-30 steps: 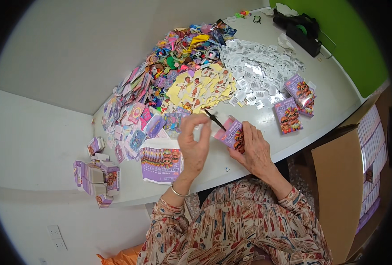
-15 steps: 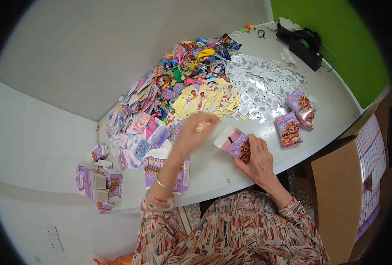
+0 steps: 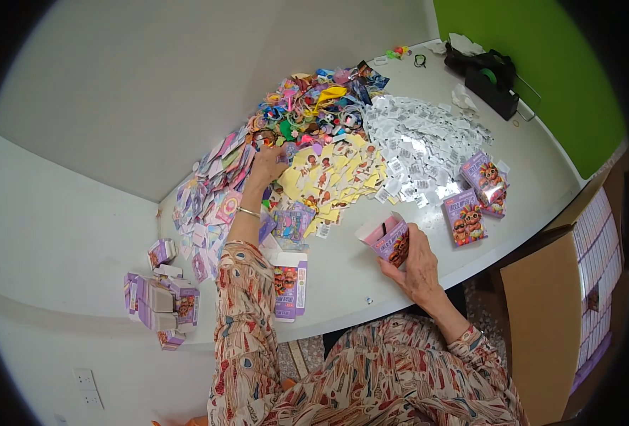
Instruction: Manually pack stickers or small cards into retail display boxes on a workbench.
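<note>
My right hand (image 3: 418, 268) is closed around a small purple cardboard box (image 3: 394, 246) printed with cartoon figures. Its top flap stands open toward the left, and part of the pinkish inside shows. My left hand (image 3: 267, 167) reaches over the heap of small colourful toys and trinkets (image 3: 307, 106), at that heap's near left side. Its fingertips are partly lost among the trinkets, and I cannot make out anything in them. Yellow printed cards (image 3: 335, 174) lie just to the right of this hand, and pastel cards (image 3: 218, 167) lie to its left.
White barcoded packets (image 3: 421, 135) are heaped at the far right. Filled-looking purple boxes (image 3: 465, 216) lie near the right edge, flattened ones (image 3: 289, 287) by my left forearm, more boxes (image 3: 159, 298) at the left edge. A black tape dispenser (image 3: 492, 89) stands far right; a large carton (image 3: 541, 312) is beside the table.
My left hand has moved away from beside the box, leftward and farther out, to the trinket heap. My right hand still holds the box, now turned slightly more upright.
</note>
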`<state>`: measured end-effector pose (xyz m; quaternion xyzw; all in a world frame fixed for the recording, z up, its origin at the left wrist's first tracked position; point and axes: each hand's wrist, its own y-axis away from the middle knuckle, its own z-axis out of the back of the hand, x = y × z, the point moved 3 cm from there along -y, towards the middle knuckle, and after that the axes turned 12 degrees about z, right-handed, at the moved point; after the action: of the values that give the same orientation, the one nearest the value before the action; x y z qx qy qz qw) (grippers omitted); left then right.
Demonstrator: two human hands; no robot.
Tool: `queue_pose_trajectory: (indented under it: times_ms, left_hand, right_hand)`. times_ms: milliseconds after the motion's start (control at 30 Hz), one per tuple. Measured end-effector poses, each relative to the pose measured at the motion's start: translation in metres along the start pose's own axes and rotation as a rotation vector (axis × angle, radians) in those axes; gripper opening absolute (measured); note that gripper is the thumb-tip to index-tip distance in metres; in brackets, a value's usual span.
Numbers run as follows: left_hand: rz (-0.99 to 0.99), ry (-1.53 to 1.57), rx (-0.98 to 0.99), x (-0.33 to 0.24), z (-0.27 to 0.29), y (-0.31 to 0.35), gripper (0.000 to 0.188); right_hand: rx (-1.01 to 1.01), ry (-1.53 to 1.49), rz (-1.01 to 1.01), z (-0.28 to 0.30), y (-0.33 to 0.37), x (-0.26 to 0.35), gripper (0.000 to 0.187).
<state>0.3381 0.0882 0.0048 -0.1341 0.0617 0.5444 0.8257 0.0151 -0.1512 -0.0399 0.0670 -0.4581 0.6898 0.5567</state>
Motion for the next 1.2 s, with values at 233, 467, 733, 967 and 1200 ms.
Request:
queue_pose_trajectory:
  times_ms: [233, 467, 733, 967, 1200]
  left_hand:
    - [-0.062, 0.035, -0.088, 0.033, 0.006, 0.002, 0.017]
    - [-0.135, -0.077, 0.043, 0.041, 0.002, 0.017, 0.042]
    - [-0.209, -0.151, -0.119, 0.039, 0.002, 0.033, 0.029]
    - [0.049, 0.364, -0.329, -0.012, 0.046, 0.051, 0.01]
    - [-0.051, 0.743, 0.004, -0.184, 0.054, 0.142, 0.008]
  right_hand:
    - [-0.01, 0.008, 0.024, 0.001, -0.006, 0.005, 0.084]
    - [-0.025, 0.006, 0.028, 0.0, -0.005, 0.005, 0.084]
    - [-0.016, 0.005, 0.029, 0.003, -0.005, 0.009, 0.083]
    - [-0.014, 0.027, 0.018, 0.003, -0.003, 0.004, 0.082]
    - [-0.048, -0.005, 0.028, 0.0, -0.005, 0.004, 0.084]
